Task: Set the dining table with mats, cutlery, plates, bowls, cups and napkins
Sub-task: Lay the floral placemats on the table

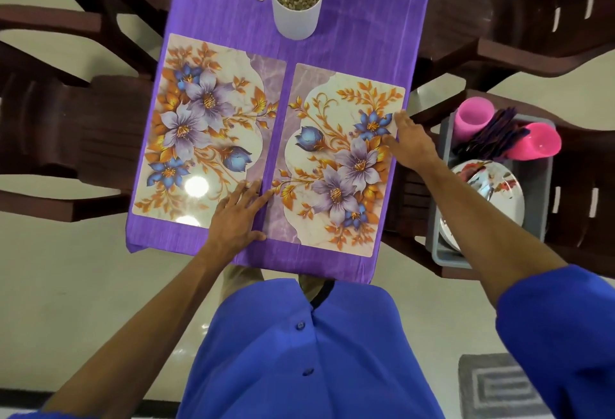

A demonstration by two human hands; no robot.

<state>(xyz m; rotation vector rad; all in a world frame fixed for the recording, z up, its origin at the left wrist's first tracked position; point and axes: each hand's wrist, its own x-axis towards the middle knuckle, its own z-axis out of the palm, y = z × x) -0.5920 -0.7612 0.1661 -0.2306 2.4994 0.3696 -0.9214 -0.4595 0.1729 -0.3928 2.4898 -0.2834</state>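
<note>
Two floral mats lie side by side on the purple table (366, 36), left mat (206, 129) and right mat (332, 166). Left hand (238, 219) rests flat, fingers straight, on their inner edges; right hand (411, 137) presses the right mat's outer edge, fingers straight. Tub (439, 245) with pink cups (474, 119) and plates (496, 185) sits right.

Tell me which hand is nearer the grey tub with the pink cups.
Right. The right hand rests on the right-hand mat's outer edge, just across a gap from the grey tub. The left hand lies flat where the two mats meet, farther away.
</note>
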